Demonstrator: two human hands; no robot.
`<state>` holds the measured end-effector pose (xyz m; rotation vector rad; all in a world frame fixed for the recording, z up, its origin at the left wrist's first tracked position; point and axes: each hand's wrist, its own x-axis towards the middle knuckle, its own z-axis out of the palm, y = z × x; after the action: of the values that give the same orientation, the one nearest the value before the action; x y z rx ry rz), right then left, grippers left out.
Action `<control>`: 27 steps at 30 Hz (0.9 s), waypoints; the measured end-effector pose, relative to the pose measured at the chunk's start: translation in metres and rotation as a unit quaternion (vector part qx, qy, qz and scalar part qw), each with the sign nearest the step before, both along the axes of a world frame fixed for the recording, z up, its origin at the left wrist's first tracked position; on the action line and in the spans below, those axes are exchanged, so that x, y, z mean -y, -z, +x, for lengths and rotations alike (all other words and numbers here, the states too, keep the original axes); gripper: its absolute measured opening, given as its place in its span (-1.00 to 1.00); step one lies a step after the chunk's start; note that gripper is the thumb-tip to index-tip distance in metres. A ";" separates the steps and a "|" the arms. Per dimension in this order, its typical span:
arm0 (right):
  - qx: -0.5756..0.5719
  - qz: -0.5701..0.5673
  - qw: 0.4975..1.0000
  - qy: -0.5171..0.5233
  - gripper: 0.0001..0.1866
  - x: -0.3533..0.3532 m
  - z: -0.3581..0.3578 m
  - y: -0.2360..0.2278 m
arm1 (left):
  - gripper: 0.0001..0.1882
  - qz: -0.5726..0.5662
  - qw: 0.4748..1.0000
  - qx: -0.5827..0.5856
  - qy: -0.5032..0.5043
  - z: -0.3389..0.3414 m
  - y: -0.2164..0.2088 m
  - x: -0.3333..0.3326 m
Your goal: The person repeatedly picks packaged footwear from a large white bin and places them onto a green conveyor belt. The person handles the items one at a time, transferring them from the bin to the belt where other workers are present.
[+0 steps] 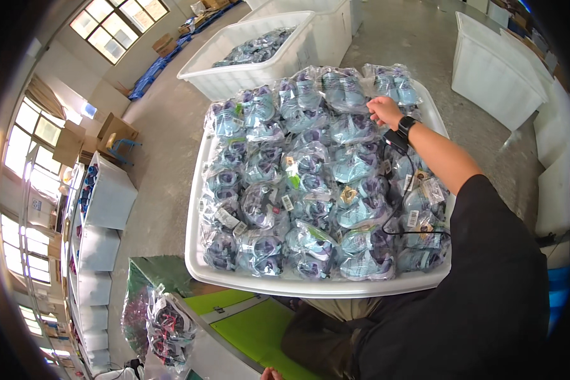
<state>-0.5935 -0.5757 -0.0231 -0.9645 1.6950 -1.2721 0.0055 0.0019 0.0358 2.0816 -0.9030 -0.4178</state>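
Note:
My right hand reaches over the far right part of a big white tub. Its fingers are pinched together at the edge of a clear plastic bag holding a pair of light blue shoes. Beside that hand, a bit farther off, lies another bagged pair. Rows of similar bagged light blue and purple shoes fill the tub. Of my left hand only a few fingers show at the lower edge; what they hold, if anything, is hidden.
A black cable from a device at my right wrist runs across the bags. Another white tub with bagged shoes stands beyond. Bagged dark and red shoes lie at lower left. White tubs stand at right, more along the left.

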 end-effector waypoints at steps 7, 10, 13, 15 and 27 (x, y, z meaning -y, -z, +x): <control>0.130 0.082 0.980 0.128 -0.49 0.084 0.020 0.046 | -0.78 -0.001 1.000 0.019 0.009 0.001 0.010 -0.002; 0.215 0.032 0.968 0.126 -0.54 0.093 0.019 0.065 | -0.79 -0.006 0.999 0.032 0.017 0.002 0.016 -0.002; 0.227 0.019 0.963 0.146 -0.58 0.096 0.016 0.067 | -0.78 -0.008 0.999 0.033 0.009 0.001 0.017 0.001; 0.231 0.007 0.961 0.149 -0.60 0.098 0.015 0.062 | -0.77 -0.007 0.999 0.032 0.008 0.000 0.015 0.003; 0.212 -0.107 0.926 0.294 -0.62 0.063 0.039 0.032 | -0.78 0.014 0.997 0.066 0.034 0.001 0.019 0.003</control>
<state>-0.5548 -0.6387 -0.0553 -0.2405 1.5604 -1.9277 0.0065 -0.0014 0.0168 2.1281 -1.0535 -0.3322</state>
